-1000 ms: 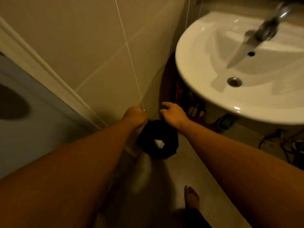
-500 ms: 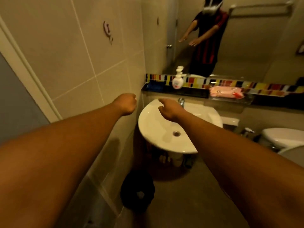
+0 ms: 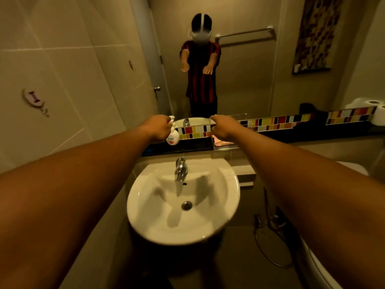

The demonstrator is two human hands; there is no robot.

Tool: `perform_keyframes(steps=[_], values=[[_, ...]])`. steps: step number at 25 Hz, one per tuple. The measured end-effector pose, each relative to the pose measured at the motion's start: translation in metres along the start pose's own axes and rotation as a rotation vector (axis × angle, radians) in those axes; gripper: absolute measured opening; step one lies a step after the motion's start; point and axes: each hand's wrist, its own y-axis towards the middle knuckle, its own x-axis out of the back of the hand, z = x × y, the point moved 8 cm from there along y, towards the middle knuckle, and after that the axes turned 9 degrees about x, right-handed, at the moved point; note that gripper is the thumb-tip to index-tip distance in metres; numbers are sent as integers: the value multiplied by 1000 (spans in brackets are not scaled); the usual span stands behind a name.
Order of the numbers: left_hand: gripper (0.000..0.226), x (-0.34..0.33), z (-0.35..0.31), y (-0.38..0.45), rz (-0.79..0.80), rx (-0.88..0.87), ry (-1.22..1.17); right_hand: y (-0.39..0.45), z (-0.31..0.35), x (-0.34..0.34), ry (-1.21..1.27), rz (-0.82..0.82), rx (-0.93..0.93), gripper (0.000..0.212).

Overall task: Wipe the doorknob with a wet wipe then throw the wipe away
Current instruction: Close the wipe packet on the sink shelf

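Observation:
Both my arms reach straight out over the white sink (image 3: 145,222), facing the mirror. My left hand (image 3: 158,128) hovers in front of the soap bottle (image 3: 173,137) and holds nothing. My right hand (image 3: 224,128) hangs level with it above the shelf, also holding nothing. In the mirror both hands show drooping, loosely spread fingers. A round metal doorknob (image 3: 157,88) appears only as a reflection on the door behind me. No wipe and no bin are in view.
A chrome tap (image 3: 180,168) stands at the back of the sink. A pink packet (image 3: 224,143) lies in a clear tray on the dark shelf. Toilet paper rolls (image 3: 373,107) sit far right. A toilet (image 3: 325,265) and a hose (image 3: 268,236) are on the right; a tiled wall is on the left.
The view has swung up from the black bin on the floor, with a white wipe inside it, to the sink and mirror. Both hands have risen from the bin's rim and hold nothing.

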Motion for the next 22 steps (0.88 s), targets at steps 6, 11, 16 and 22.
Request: perform_keyframes(steps=[6,11,16,22], values=[[39,-64,-85,143,53,-139,18,92,-123,1,18,-22,-106,53],[38,-184,-134,258,170,-156,-56,166,-249,-33,-43,-6,-236,54],[41,-275,-157,323,226,-138,-68,208,-335,-77,-49,21,-305,47],[39,-335,-169,384,268,-120,-98,268,-382,-117,2,14,-283,49]])
